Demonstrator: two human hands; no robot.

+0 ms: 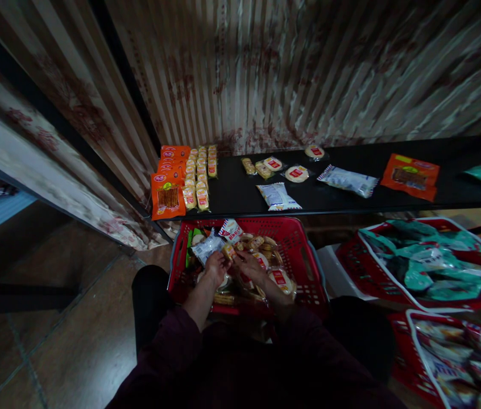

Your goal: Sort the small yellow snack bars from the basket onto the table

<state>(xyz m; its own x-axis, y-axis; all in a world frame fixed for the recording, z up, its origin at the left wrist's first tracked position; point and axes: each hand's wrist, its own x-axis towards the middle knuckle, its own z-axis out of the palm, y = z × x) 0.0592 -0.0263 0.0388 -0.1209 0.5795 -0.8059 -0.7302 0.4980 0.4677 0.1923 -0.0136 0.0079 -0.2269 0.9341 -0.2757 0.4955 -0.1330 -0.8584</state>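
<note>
Both my hands are over a red plastic basket [304, 267] full of wrapped snacks. A small yellow snack packet [228, 250] is pinched between the fingertips of my left hand [216, 268] and my right hand [249, 268]. Close above it in the basket lie a white-and-blue packet [208, 247] and a red-and-white packet [231, 230]. Round wrapped crackers [280, 279] with red labels lie under and beside my right hand. A green packet [195, 241] shows at the basket's left end. My palms and forearms hide part of the contents.
Beyond the basket runs a black shelf [232, 196]. On its left stand orange packets [168, 196] and rows of yellow packets [202, 193]; loose crackers [297, 173] and white packets [278, 196] lie farther right. Two more red baskets hold teal packets [432, 261] and white packets [457, 363].
</note>
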